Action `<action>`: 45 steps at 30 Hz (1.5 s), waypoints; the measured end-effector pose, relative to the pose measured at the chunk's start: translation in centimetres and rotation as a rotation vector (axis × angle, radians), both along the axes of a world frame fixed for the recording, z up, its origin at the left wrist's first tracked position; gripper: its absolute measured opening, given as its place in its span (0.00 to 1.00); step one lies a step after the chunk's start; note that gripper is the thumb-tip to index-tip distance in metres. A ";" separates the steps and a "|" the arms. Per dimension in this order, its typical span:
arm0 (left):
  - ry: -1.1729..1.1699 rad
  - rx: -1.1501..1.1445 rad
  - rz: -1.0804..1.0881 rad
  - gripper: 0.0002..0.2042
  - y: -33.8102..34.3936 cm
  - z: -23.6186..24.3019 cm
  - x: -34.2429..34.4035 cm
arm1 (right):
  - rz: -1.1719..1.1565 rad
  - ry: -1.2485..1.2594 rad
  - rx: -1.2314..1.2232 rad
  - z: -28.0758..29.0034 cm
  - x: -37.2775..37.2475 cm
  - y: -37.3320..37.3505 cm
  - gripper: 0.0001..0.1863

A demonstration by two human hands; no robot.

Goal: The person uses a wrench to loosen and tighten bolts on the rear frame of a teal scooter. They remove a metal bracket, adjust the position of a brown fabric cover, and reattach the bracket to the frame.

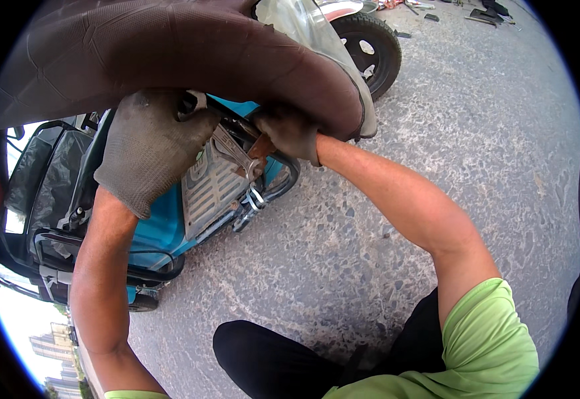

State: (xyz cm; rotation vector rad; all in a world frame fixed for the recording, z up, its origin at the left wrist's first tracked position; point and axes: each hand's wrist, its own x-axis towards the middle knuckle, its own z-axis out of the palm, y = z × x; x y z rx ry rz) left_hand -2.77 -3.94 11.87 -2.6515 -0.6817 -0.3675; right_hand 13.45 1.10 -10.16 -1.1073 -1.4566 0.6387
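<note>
A large dark brown scooter seat (170, 53) is tipped up across the top of the view. My left hand (150, 149), in a grey knit glove, grips a part under the seat's front edge. My right hand (288, 130), in a dark glove, is closed on a metal wrench (240, 156) that reaches below the seat toward a hinge. Beneath both hands lies the teal scooter body (163, 226) with a grey ribbed footboard (210, 186) and a chrome rail (280, 186).
Speckled grey pavement (436, 133) spreads to the right and below. A small black wheel (370, 46) stands at the top centre, with scattered tools beyond it. My black trouser knee (270, 359) is at the bottom; black scooter parts sit at the left.
</note>
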 end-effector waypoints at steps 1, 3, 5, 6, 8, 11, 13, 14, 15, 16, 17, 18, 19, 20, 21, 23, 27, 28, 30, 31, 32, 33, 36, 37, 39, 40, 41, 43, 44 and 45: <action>-0.012 0.038 0.008 0.15 -0.2 -0.3 0.4 | 0.044 0.061 -0.036 0.0 -0.1 0.0 0.15; -0.022 0.086 0.009 0.13 0.0 -1.1 1.2 | 0.085 0.158 -0.127 0.8 0.0 -1.2 0.15; -0.007 0.117 -0.004 0.11 0.1 -1.5 2.2 | 0.087 0.125 -0.129 0.9 0.0 -1.5 0.16; -0.007 0.110 0.038 0.11 -0.1 -1.6 2.9 | 0.069 0.043 -0.086 0.6 0.1 -1.0 0.17; 0.023 0.147 -0.045 0.16 -0.4 -1.8 3.5 | 0.042 -0.013 -0.063 0.4 0.0 -0.6 0.17; 0.016 0.137 -0.108 0.16 0.2 -2.2 3.6 | 0.063 0.085 -0.134 0.5 -0.4 -0.5 0.16; -0.024 0.134 -0.164 0.12 1.2 -2.2 2.7 | 0.139 0.178 -0.192 0.9 -0.4 -1.1 0.16; -0.035 0.140 -0.200 0.12 1.5 -1.8 2.2 | 0.053 -0.033 -0.108 1.3 -0.1 -1.2 0.16; -0.042 0.145 -0.227 0.13 1.3 -1.4 1.0 | -0.024 -0.240 -0.023 1.5 -0.1 -1.2 0.16; -0.092 0.027 -0.155 0.13 0.5 -1.2 0.2 | -0.102 -0.446 0.064 1.7 -0.3 -1.2 0.16; -0.159 -0.091 -0.088 0.13 -0.1 -1.4 -0.6 | -0.149 -0.501 0.087 1.4 -0.3 -1.1 0.16; -0.270 -0.340 0.060 0.12 -1.3 -1.3 -0.7 | -0.214 -0.564 0.102 1.0 0.5 -1.1 0.15; -0.372 -0.587 0.212 0.12 -2.4 -1.5 -1.2 | -0.278 -0.628 0.119 0.7 1.2 -1.3 0.15; -0.401 -0.617 0.287 0.12 -3.3 -1.5 -3.3 | -0.225 -0.451 0.099 0.7 0.3 -1.1 0.15; -0.434 -0.654 0.344 0.12 -3.6 -1.9 -5.5 | -0.185 -0.285 0.071 0.5 -0.1 -0.9 0.14; -0.525 -0.695 0.386 0.12 -4.2 -4.5 -9.3 | -0.113 -0.072 0.059 -1.0 0.2 0.5 0.13; -0.198 -0.695 0.455 0.17 -3.4 -14.7 -17.5 | -0.074 -0.212 -0.035 -2.1 -0.6 1.3 0.14; -0.199 -0.785 0.474 0.19 -3.4 -17.3 -17.2 | -0.111 -0.352 -0.092 -0.8 -0.9 0.1 0.15; -0.195 -0.974 0.471 0.21 -2.8 -22.7 -14.7 | 0.035 0.054 -0.185 0.5 -1.2 -1.0 0.14; -0.188 -1.077 0.452 0.21 -1.8 -25.0 -13.0 | 0.016 0.096 -0.132 0.5 -1.1 -1.0 0.13; -0.202 -1.214 0.443 0.22 -1.0 -26.0 -8.3 | -0.052 0.119 -0.072 1.0 0.9 -1.7 0.13; -0.231 -1.355 0.512 0.23 -0.8 -27.4 -5.7 | -0.131 -0.002 0.066 -0.8 0.4 -0.2 0.12; -0.410 -1.760 0.339 0.24 -0.2 -28.2 2.2 | -0.158 -0.073 0.182 -3.1 0.2 2.5 0.13; -0.477 -1.893 0.241 0.24 0.0 -27.5 5.0 | -0.211 -0.076 0.227 -3.8 0.9 3.0 0.14; -0.534 -1.897 -0.115 0.25 2.5 -28.5 7.6 | -0.256 -0.065 0.287 -4.6 1.0 3.3 0.14; -0.649 -1.962 -0.143 0.25 3.4 -29.0 7.5 | -0.250 -0.054 0.289 -4.5 0.7 3.2 0.14; -0.753 -2.028 -0.182 0.25 3.7 -29.0 7.7 | -0.245 -0.051 0.274 -4.2 0.8 2.6 0.14; -0.810 -2.067 -0.206 0.26 4.4 -28.8 7.6 | -0.207 -0.043 0.238 -3.5 0.9 1.8 0.15; -0.742 -2.048 -0.205 0.27 4.5 -28.3 8.0 | -0.212 -0.049 0.226 -3.0 1.7 1.1 0.15; -0.674 -2.027 -0.205 0.28 4.6 -27.9 8.6 | -0.215 -0.052 0.218 -2.5 2.4 0.7 0.15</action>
